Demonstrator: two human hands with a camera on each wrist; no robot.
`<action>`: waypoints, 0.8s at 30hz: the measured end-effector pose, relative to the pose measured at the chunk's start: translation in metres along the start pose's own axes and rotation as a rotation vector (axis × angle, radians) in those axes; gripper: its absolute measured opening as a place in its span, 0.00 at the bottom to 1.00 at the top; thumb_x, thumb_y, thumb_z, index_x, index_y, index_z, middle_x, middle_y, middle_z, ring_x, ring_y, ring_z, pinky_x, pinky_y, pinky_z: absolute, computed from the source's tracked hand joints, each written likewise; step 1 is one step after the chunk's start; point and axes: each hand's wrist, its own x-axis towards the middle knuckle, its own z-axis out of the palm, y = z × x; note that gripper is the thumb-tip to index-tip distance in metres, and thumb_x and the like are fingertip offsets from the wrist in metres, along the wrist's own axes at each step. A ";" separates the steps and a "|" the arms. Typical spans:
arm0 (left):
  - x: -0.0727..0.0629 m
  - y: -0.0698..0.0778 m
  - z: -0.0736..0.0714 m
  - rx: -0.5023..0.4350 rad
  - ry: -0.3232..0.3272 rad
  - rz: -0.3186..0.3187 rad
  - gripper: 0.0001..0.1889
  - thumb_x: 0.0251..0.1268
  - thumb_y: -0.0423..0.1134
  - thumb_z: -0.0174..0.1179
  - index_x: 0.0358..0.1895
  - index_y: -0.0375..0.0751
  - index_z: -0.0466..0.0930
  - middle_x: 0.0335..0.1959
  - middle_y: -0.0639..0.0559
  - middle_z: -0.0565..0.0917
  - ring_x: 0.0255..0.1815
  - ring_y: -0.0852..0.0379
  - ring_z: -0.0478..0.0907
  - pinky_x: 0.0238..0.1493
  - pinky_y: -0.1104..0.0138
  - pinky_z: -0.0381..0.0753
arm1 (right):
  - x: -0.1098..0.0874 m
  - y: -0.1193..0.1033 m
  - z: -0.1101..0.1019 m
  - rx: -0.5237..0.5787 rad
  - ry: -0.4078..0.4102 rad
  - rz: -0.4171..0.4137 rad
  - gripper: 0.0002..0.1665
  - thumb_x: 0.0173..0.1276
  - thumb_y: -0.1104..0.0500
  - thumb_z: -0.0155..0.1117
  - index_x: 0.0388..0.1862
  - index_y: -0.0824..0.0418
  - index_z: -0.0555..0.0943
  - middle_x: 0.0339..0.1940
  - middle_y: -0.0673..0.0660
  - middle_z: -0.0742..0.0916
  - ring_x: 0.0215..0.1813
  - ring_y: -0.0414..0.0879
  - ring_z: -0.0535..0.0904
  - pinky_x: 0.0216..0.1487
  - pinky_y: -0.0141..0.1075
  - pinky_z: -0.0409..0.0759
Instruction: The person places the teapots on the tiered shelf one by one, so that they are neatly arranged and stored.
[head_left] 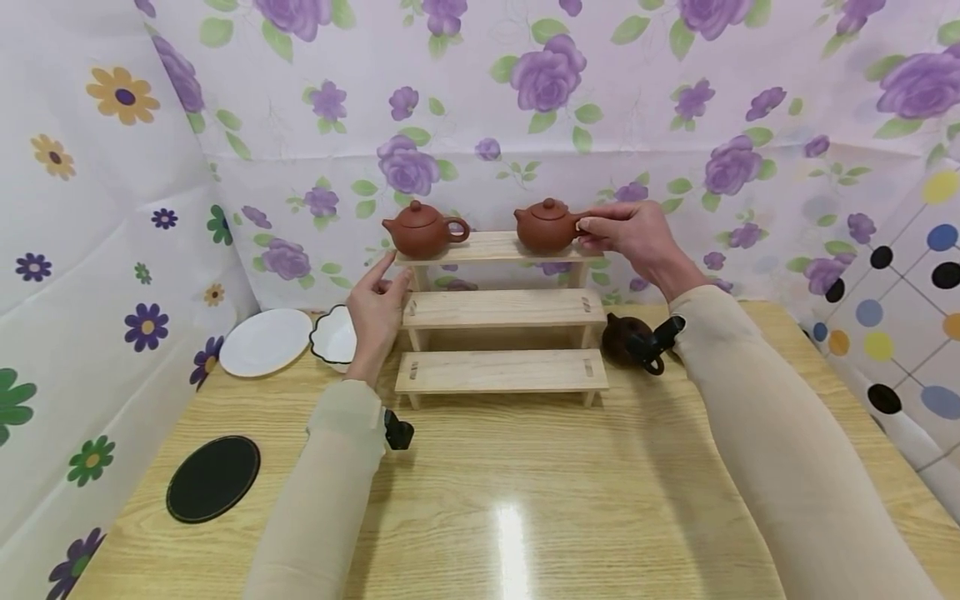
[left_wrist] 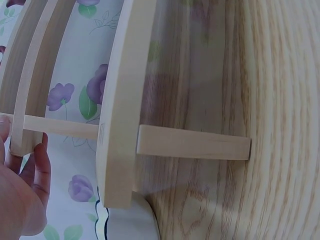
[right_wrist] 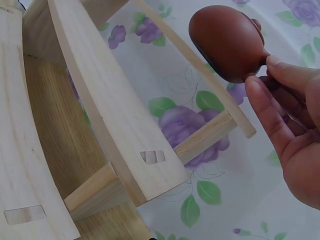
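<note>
My right hand (head_left: 626, 237) pinches the handle of a reddish-brown clay teapot (head_left: 546, 227) at the right end of the top step of a wooden three-tier display stand (head_left: 498, 308). The right wrist view shows this teapot (right_wrist: 227, 42) close to the top board, with thumb and fingers at its handle. A matching teapot (head_left: 420, 231) sits on the left end of the same step, handle to the right. Below it, my left hand (head_left: 377, 312) holds the stand's left end near the top. In the left wrist view, the fingers (left_wrist: 42, 172) curl about a board's end.
A dark teapot (head_left: 622, 340) stands on the table right of the stand, partly behind my wrist camera. Left are a white plate (head_left: 262, 343), a dark-rimmed scalloped white dish (head_left: 330, 340) and a black round mat (head_left: 213, 479). Flowered cloth (head_left: 480, 108) hangs behind.
</note>
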 end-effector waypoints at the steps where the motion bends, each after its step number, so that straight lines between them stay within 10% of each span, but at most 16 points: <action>1: 0.000 0.000 0.000 0.003 0.000 0.001 0.23 0.72 0.43 0.70 0.68 0.51 0.84 0.20 0.63 0.80 0.20 0.71 0.77 0.23 0.75 0.68 | 0.000 0.000 0.000 0.000 0.000 0.003 0.07 0.71 0.66 0.72 0.45 0.66 0.92 0.36 0.56 0.93 0.33 0.46 0.92 0.41 0.34 0.90; 24: 0.000 -0.002 0.000 0.019 -0.015 0.010 0.23 0.74 0.45 0.69 0.70 0.54 0.83 0.24 0.50 0.82 0.19 0.70 0.73 0.23 0.73 0.67 | 0.009 0.002 0.001 0.027 -0.016 0.038 0.06 0.71 0.69 0.71 0.43 0.66 0.92 0.37 0.58 0.93 0.33 0.48 0.93 0.41 0.34 0.90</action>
